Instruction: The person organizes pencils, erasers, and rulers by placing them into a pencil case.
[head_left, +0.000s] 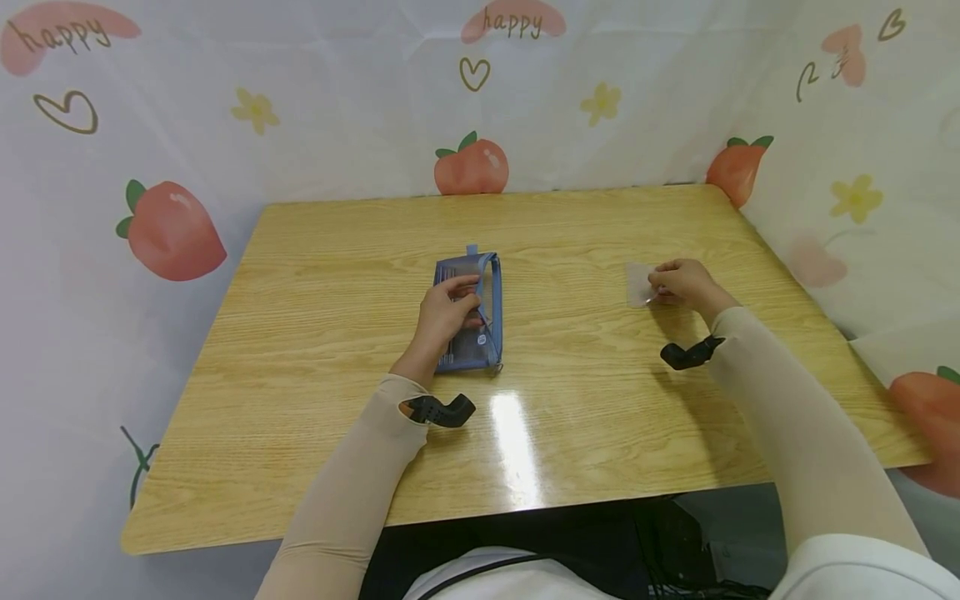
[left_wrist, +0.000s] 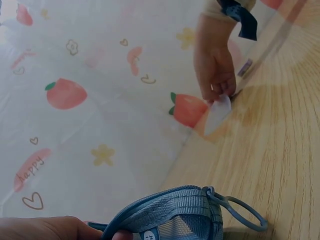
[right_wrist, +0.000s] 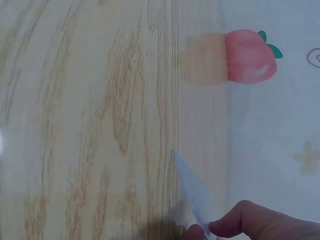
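Note:
A blue mesh zipper pouch point(head_left: 468, 354) lies near the middle of the table, its zipped side gaping. My left hand point(head_left: 447, 312) lies over it and pinches the edge of the opening between thumb and fingers. In the left wrist view the pouch's zipper end point(left_wrist: 200, 202) shows, with a loop pull point(left_wrist: 245, 210) hanging from it. Off to the right, my right hand point(head_left: 686, 283) pinches a small, thin translucent plastic sheet point(head_left: 637, 285) above the table. In the right wrist view this sheet point(right_wrist: 192, 187) is seen nearly edge-on, thumb and finger at its lower end.
A wooden table point(head_left: 337, 275) spreads under both hands. White cloth printed with peaches point(head_left: 472, 167) hangs along its back and sides. A small purple item point(left_wrist: 245, 67) shows beyond the right hand in the left wrist view. Black wrist cameras point(head_left: 442, 411) sit on both forearms.

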